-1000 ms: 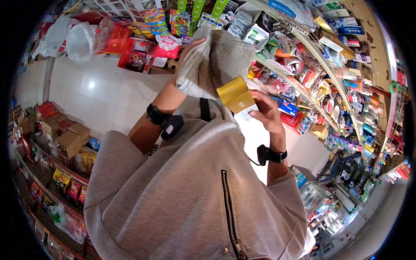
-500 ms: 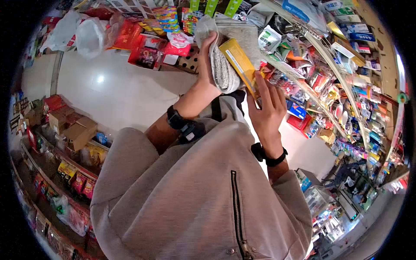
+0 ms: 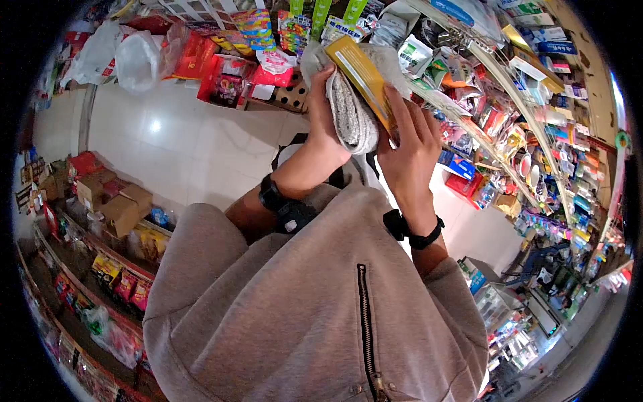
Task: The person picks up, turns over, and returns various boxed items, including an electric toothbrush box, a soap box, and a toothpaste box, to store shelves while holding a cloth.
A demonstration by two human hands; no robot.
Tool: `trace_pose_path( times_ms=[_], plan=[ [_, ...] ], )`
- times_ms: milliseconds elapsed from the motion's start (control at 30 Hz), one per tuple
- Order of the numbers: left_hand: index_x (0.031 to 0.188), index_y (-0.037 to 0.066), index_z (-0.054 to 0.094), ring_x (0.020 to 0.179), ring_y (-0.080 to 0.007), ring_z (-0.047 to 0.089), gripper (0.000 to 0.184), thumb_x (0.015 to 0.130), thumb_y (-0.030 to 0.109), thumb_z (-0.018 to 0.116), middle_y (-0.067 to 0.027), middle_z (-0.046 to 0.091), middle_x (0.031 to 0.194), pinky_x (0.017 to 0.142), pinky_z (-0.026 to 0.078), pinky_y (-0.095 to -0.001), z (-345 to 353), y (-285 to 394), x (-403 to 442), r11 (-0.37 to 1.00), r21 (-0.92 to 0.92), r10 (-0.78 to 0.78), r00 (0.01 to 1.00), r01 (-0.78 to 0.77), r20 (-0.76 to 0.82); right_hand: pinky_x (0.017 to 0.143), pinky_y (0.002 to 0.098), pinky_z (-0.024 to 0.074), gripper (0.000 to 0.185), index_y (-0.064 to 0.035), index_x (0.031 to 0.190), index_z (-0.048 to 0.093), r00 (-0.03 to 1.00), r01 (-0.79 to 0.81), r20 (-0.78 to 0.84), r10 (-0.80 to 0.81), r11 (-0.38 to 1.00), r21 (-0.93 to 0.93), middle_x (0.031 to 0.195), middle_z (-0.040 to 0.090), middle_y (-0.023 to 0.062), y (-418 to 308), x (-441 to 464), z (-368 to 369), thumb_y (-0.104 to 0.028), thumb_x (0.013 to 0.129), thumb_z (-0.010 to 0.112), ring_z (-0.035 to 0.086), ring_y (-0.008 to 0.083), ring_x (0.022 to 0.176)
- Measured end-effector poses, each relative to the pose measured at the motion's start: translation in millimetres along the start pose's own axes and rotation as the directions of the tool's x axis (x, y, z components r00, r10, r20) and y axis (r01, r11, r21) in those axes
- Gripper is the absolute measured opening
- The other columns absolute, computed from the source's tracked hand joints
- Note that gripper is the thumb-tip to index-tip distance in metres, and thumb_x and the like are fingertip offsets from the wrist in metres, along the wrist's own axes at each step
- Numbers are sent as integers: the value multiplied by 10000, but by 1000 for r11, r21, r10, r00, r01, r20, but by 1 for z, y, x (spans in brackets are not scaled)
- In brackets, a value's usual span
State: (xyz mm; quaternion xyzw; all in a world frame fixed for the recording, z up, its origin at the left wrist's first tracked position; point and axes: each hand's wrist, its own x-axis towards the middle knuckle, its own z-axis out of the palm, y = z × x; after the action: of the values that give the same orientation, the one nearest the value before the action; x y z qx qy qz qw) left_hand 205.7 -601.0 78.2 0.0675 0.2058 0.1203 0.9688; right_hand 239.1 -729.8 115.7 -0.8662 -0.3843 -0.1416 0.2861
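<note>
A folded grey cloth (image 3: pixel 349 119) is gripped in my left hand (image 3: pixel 323 130), with the thumb over its near face and the folded edge towards me. Against the cloth lies a yellow box (image 3: pixel 360 72), tilted, its long narrow side up. My right hand (image 3: pixel 410 147) holds the lower right end of the box between thumb and fingers. The far side of the cloth is partly hidden behind the box.
Crowded shelves (image 3: pixel 499 127) of packets and boxes run down the right. Opened cardboard boxes (image 3: pixel 124 209) stand on shelving at the left. A red box (image 3: pixel 226 82) and white plastic bags (image 3: pixel 138 61) are beyond the tiled floor (image 3: pixel 181 147).
The yellow box has turned from its broad face to its narrow side and moved up and left onto the cloth. My right hand has gone along with it, fingers now extended over its end.
</note>
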Motion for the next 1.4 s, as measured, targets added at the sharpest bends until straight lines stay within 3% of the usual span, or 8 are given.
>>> trace_pose_path(
  times_ms=[100, 200, 467, 633, 1000, 1133, 1233, 1400],
  plan=[
    [1174, 114, 573, 1039, -257, 610, 529, 919, 544, 400, -93, 629, 1108, 935, 473, -413, 4, -4, -7, 999, 14, 30, 999, -29, -45, 837, 395, 485, 571, -109, 1255, 608, 991, 35, 127, -37, 999, 14, 1055, 635, 127, -6, 10, -9, -16, 699, 700, 592, 308, 920],
    [1162, 109, 576, 983, -259, 634, 586, 912, 606, 391, -105, 642, 1067, 887, 502, -422, -12, 5, -2, 999, -34, 13, 992, -8, 129, 923, 355, 451, 370, -43, 1243, 599, 961, -155, 274, 35, 890, 430, 1135, 589, 168, -1, 8, -15, -55, 873, 603, 577, 299, 1063],
    [1148, 98, 568, 916, -222, 638, 538, 934, 568, 417, -89, 630, 984, 835, 522, -375, -4, -17, -10, 999, 8, -37, 994, 37, 104, 929, 373, 442, 422, -69, 1196, 633, 992, -89, -38, 119, 887, 453, 1114, 564, 180, -9, 12, 16, 62, 796, 603, 550, 334, 1062],
    [1171, 78, 557, 889, -206, 640, 576, 944, 575, 375, -84, 631, 997, 842, 519, -361, -3, -16, -5, 995, 96, 8, 980, -28, 198, 949, 355, 434, 405, -54, 1226, 604, 979, -173, 19, 205, 769, 616, 1165, 551, 161, -6, 13, 24, 10, 827, 630, 555, 290, 1081],
    [1257, 77, 537, 952, -260, 657, 616, 919, 585, 445, -138, 645, 1096, 870, 520, -390, 7, 17, 14, 995, 79, -72, 972, 55, 223, 951, 288, 435, 327, -22, 1310, 509, 728, -491, 481, 489, -119, 863, 1197, 601, 89, 3, 6, 9, -74, 989, 482, 573, 148, 1078],
    [1243, 100, 550, 998, -253, 642, 589, 923, 581, 437, -114, 638, 1129, 892, 503, -394, 21, 18, 10, 971, 228, 64, 996, -76, 59, 914, 270, 433, 276, -32, 1255, 533, 763, -533, 396, 511, 150, 832, 1147, 608, 73, 10, 2, 14, -90, 987, 494, 563, 138, 1036],
    [1247, 112, 547, 1023, -252, 632, 577, 927, 576, 428, -104, 633, 1141, 914, 492, -397, 18, 20, 13, 977, 200, 66, 995, -79, 74, 915, 331, 431, 249, -4, 1183, 587, 959, -239, -14, 282, 837, 491, 1091, 603, 145, 13, 5, 18, -92, 960, 521, 567, 243, 1038],
    [1253, 112, 541, 1027, -240, 631, 572, 930, 571, 430, -93, 633, 1135, 915, 492, -391, 12, 13, 16, 999, 46, -24, 993, 19, 119, 976, 442, 416, 498, 41, 1269, 522, 983, -184, 65, 173, 954, 236, 1222, 512, 250, 13, 2, 13, -176, 848, 674, 524, 414, 1107]
  ],
)
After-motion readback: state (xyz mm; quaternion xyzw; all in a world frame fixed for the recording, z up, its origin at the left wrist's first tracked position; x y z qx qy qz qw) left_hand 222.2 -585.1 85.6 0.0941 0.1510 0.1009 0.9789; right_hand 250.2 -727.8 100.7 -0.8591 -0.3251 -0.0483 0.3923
